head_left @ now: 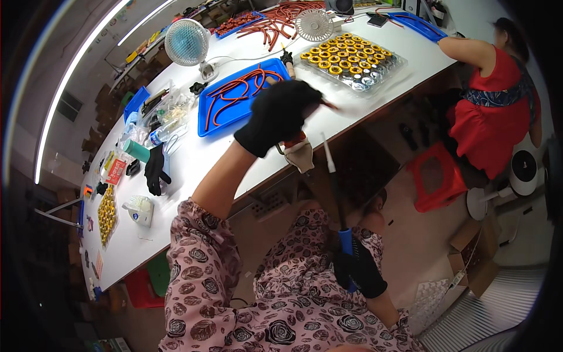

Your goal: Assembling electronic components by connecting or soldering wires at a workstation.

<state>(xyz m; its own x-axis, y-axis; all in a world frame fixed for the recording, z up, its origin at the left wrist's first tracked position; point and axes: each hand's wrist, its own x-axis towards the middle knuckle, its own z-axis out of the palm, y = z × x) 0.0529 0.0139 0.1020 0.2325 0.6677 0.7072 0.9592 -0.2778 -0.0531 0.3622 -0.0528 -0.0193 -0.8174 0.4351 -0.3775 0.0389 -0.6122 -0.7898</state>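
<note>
My left hand (pixel 278 114), in a black glove, is held above the table's front edge with its fingers curled closed. A short dark reddish end (pixel 330 105) pokes out past the fingertips, slightly blurred. Below the palm hangs a pale piece (pixel 300 156) with some red at its top; what the hand grips is mostly hidden. Low over my lap, my right hand (pixel 359 270), also black-gloved, is wrapped round a blue-handled tool (pixel 345 240). Its long thin shaft points up toward the left hand and ends in a pale narrow tip.
A blue tray (pixel 203 117) with red-brown tubes lies behind my left hand. Beyond it are a clear tray of yellow-ringed parts (pixel 346 56), two small fans (pixel 187 42) and loose red tubes. A black glove (pixel 156 171) lies leftward. A person in red (pixel 492 111) sits right, beside a red stool (pixel 437 179).
</note>
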